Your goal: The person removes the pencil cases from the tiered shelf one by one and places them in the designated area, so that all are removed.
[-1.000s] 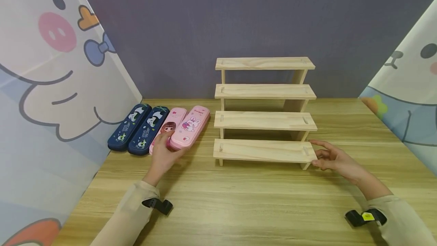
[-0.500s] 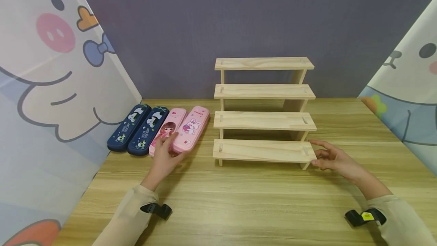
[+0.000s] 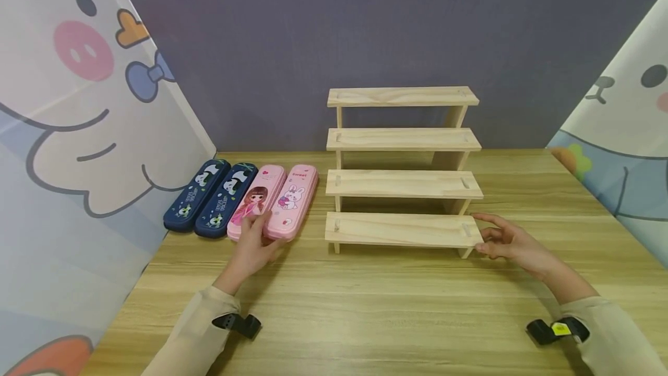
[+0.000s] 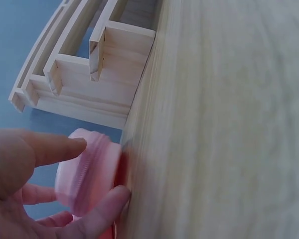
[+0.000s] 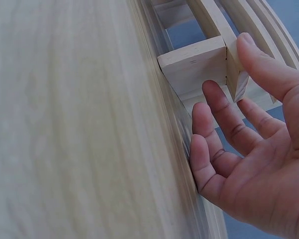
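In the head view, four-tiered wooden display stand (image 3: 404,184) stands on the table. My right hand (image 3: 508,246) grips the right end of its lowest shelf (image 3: 402,229), the thumb at the front edge and the fingers around the end. At the left, my left hand (image 3: 252,253) holds the near end of a pink rabbit-print pencil case (image 3: 291,202) between thumb and fingers. The left wrist view shows the rounded, zipped end of this pink case (image 4: 84,174) close over the table. Beside it lies a pink pencil case with a girl print (image 3: 256,197), partly covered by my fingers.
Two dark blue panda-print pencil cases (image 3: 225,202) lie left of the pink ones, in one row. A grey wall (image 3: 261,62) rises behind the wood-grain table (image 3: 365,306). Cartoon-printed panels stand at the left (image 3: 94,190) and right (image 3: 636,132).
The rabbit-print case has come slightly towards me and down, now lined up beside the girl-print case. My left hand has moved slightly nearer with it. My right hand keeps its place on the stand.
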Tool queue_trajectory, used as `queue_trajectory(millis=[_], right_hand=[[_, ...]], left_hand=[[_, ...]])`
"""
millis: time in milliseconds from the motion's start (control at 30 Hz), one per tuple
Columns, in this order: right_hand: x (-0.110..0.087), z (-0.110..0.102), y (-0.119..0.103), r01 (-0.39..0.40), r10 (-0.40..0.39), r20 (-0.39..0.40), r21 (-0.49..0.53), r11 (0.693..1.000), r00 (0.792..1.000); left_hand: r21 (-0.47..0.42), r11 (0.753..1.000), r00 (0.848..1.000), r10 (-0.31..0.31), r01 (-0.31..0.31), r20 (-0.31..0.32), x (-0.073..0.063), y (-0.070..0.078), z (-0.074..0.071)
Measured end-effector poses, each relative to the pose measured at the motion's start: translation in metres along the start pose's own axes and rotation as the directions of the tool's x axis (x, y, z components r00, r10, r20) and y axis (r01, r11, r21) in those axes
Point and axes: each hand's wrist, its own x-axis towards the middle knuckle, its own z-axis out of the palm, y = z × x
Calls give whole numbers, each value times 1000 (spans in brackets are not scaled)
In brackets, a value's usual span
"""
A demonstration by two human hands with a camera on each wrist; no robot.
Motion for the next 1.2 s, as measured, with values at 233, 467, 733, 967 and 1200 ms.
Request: queue_trajectory(millis=[233, 467, 733, 967, 1200], right_hand=[[3, 1, 0, 5, -5, 2, 2, 1000, 1000], [5, 2, 1, 8, -8, 9, 6, 1000, 1000], [7, 2, 1, 11, -11, 18, 8, 1000, 1000], [3, -2, -4, -25, 27, 20, -75, 997, 999], [-7, -14, -19, -103, 76, -85, -380, 919, 993]], left_hand=[[-1, 1000, 1000, -1, 1, 14, -1, -2, 0], [-55, 998, 998, -40, 43, 51, -3, -1, -4], [-140, 989, 997, -26, 37, 76, -4, -8, -4], [-142, 990, 995, 36, -22, 98, -8, -11, -10], [-37, 989, 986, 144, -142, 88, -8, -6, -32]])
